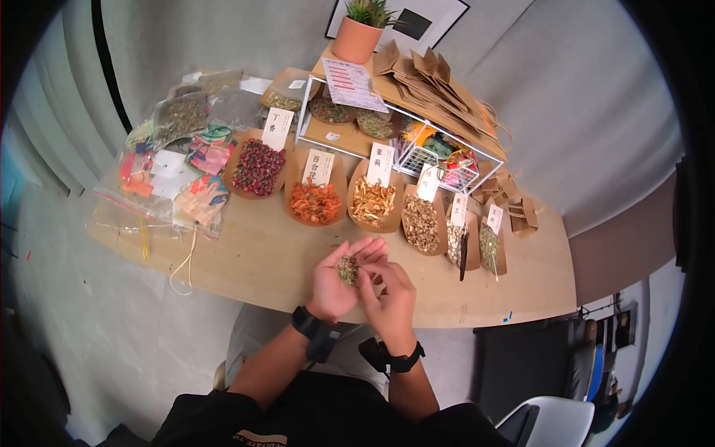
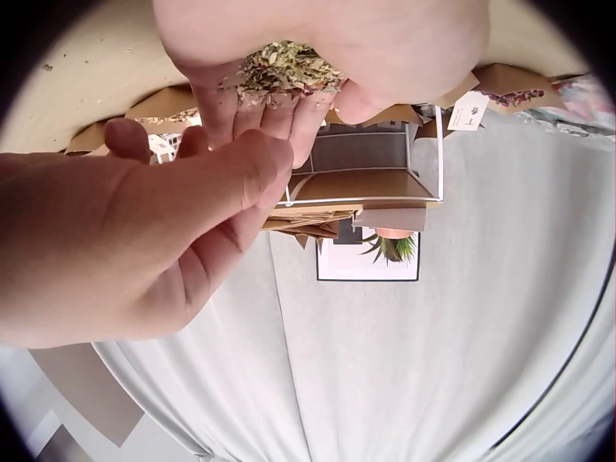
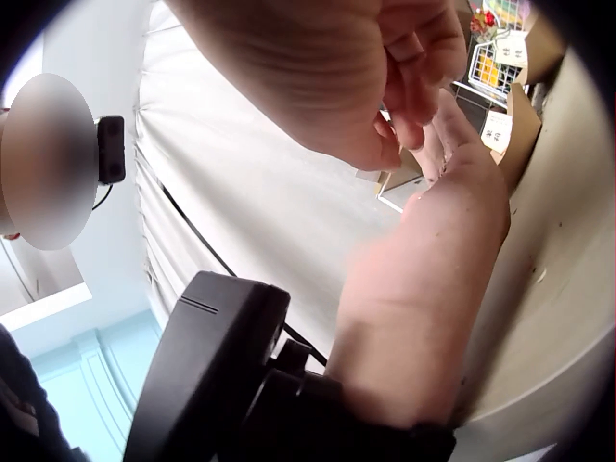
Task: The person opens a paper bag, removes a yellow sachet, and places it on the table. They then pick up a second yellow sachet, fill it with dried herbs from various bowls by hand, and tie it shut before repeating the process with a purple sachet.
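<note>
A small heap of dried green herb [image 1: 347,270] lies in the cupped palm of the left hand [image 1: 337,279], held just above the near edge of the bench [image 1: 253,261]; in the left wrist view the herb [image 2: 286,67] is a loose, crumbly mound with no clear long axis and no direction it points. The left fingers are relaxed, gently curved into a shallow bowl. The right hand [image 1: 387,294] has its fingers bent in over the heap, tips touching or picking at it (whether they pinch anything I cannot tell). This looks like sorting the pinch of herb; the next move calls for a level palm so nothing spills. Beyond stand paper trays of dried flowers [image 1: 316,201].
</note>
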